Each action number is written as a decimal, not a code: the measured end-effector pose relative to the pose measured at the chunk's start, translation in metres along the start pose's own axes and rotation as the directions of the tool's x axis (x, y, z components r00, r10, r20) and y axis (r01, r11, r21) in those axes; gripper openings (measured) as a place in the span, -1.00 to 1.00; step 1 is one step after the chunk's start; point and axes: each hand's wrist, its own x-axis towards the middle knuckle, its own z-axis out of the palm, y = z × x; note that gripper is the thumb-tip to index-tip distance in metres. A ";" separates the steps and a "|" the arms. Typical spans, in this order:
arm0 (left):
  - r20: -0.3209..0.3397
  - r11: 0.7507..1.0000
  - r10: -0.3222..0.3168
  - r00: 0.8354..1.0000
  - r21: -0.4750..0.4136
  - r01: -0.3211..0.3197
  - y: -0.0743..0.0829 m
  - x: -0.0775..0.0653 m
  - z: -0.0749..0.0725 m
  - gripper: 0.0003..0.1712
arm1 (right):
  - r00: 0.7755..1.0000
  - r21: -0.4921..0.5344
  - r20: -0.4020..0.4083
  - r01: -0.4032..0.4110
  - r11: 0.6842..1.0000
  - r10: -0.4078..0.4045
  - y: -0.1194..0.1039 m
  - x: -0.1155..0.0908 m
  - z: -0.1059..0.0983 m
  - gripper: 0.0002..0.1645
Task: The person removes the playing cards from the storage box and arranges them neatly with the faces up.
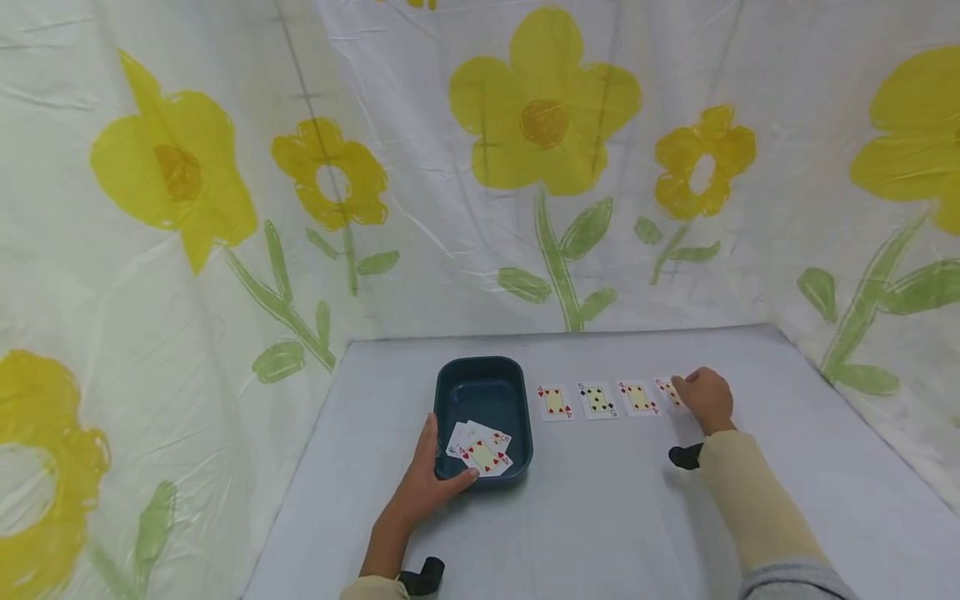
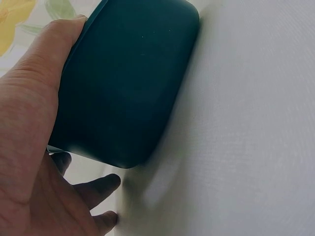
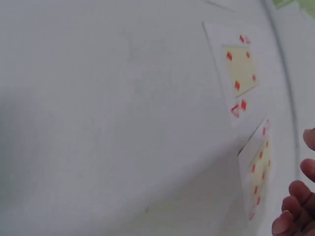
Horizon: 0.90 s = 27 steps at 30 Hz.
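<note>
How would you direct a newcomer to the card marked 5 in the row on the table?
On the pale table, find the dark teal tray. To its right runs a row of four playing cards; take the second card counting from the tray. Only that one has black pips, while its three row mates show red.

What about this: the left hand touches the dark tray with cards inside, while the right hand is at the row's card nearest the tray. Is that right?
Not quite: the head view shows the right hand at the row's card farthest from the tray. The rest is right.
</note>
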 end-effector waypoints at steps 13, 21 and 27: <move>-0.003 1.000 -0.004 1.000 -0.014 0.004 0.000 0.003 -0.005 0.38 | 0.971 0.074 0.091 0.215 0.974 -0.221 -0.112 0.004 0.022 -0.64; 0.010 0.999 0.008 1.000 -0.043 -0.008 0.002 0.001 -0.001 0.38 | 0.927 0.094 0.118 0.346 0.934 -0.355 -0.150 -0.001 0.047 -0.68; 0.008 0.999 0.008 1.000 -0.050 -0.008 0.002 0.000 -0.001 0.37 | 0.905 0.157 0.205 0.346 0.925 -0.373 -0.177 -0.012 0.059 -0.68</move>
